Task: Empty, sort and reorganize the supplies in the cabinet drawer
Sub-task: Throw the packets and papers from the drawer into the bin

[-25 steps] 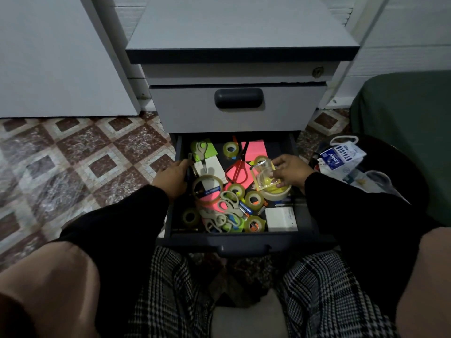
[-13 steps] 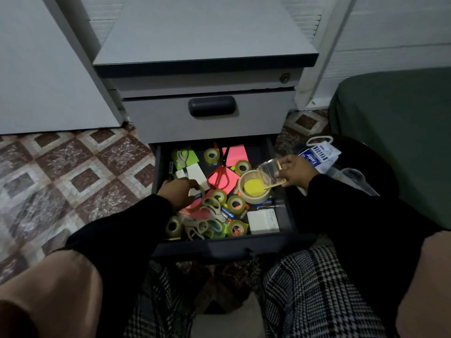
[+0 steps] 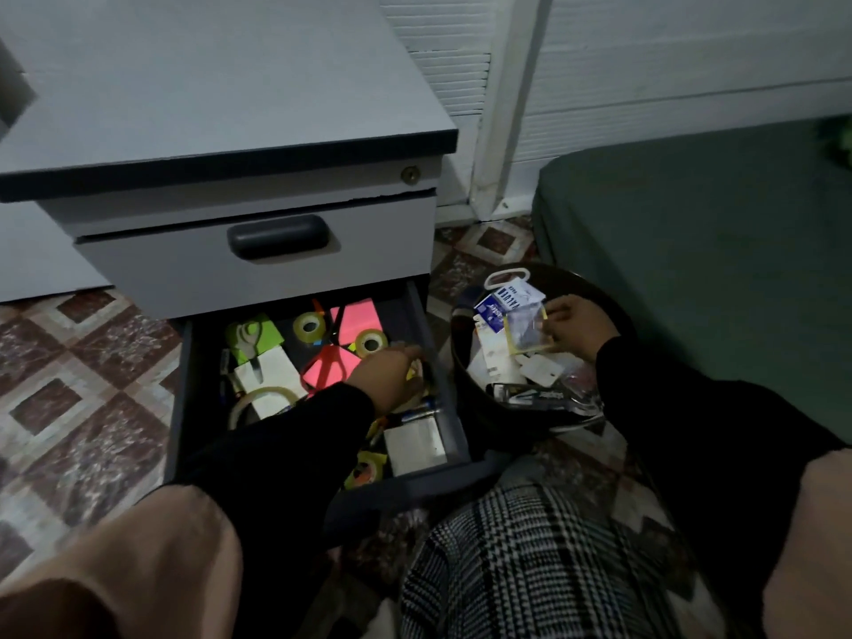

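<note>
Bottom dark-grey metal drawer (image 3: 417, 311) of the grey cabinet (image 3: 221, 108) was pulled out, full of loose supplies: neon-pink paper sheets (image 3: 357, 315), a lime-green sticky pad (image 3: 265, 336) with pale-handled scissors (image 3: 251, 343) lying on it, two glossy clear tape rolls (image 3: 308, 326) at the back, a bigger translucent tape ring (image 3: 263, 398) front-left over white paper, red-handled scissors (image 3: 325, 366) on the pink sheet, a flat white box (image 3: 415, 442) in the front-right corner, and a yellow tape roll (image 3: 366, 470) just beside it.

Left hand (image 3: 392, 371) was reaching across into the right side of the drawer, palm down, fingers curled round something yellowish; couldn't tell what the item was. Black sleeve covered much of the drawer's front.

Right of the drawer, on the patterned marble-look tile floor (image 3: 83, 394), sat a round dark bin (image 3: 461, 357) with crumpled white packaging, a blue-and-white printed carton (image 3: 500, 304) and a blister pack inside. Right hand (image 3: 578, 325) was over the bin, fingertips pinching a clear rigid plastic box with yellow edging (image 3: 525, 332), tilted.

Green fabric-covered cushion (image 3: 714, 251) lay beyond the bin, white panelled wall behind. Houndstooth-checked trousers in the foreground.
</note>
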Demonstrator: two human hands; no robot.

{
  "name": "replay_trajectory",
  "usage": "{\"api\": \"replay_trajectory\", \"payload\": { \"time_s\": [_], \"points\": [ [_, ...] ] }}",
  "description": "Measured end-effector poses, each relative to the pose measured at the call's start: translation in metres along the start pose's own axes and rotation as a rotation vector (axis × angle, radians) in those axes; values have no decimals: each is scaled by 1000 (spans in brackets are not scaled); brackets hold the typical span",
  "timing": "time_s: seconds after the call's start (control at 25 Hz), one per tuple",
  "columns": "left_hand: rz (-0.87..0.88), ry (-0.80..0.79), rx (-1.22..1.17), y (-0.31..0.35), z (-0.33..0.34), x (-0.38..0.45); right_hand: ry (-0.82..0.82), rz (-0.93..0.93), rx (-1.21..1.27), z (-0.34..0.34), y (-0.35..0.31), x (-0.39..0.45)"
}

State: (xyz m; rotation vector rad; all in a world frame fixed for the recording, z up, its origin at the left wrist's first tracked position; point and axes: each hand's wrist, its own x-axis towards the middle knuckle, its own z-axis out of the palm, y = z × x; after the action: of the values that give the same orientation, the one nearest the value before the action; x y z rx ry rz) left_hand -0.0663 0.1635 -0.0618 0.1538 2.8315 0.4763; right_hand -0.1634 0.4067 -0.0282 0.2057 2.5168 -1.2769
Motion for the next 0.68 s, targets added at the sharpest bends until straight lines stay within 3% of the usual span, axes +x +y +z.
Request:
{"api": "replay_trajectory", "payload": {
  "time_s": [0.16, 0.24, 0.32, 0.4, 0.52, 0.68],
  "points": [
    [105, 112, 125, 33, 0, 17, -34, -37, -291, -23, 25, 1],
    [175, 59, 213, 43, 2, 23, -237, -68, -384, -33, 28, -8],
    [231, -13, 337, 49, 7, 27, -484, -82, -626, -37, 27, -20],
    [231, -42, 420, 55, 11, 30, -625, -91, -923, -37, 30, -29],
    [201, -5, 452, 63, 12, 36, -625, -178, -1147, -35, 42, -32],
    [154, 8, 394, 66, 7, 52, -584, -190, -1141, -39, 51, -19]
  ]
}}
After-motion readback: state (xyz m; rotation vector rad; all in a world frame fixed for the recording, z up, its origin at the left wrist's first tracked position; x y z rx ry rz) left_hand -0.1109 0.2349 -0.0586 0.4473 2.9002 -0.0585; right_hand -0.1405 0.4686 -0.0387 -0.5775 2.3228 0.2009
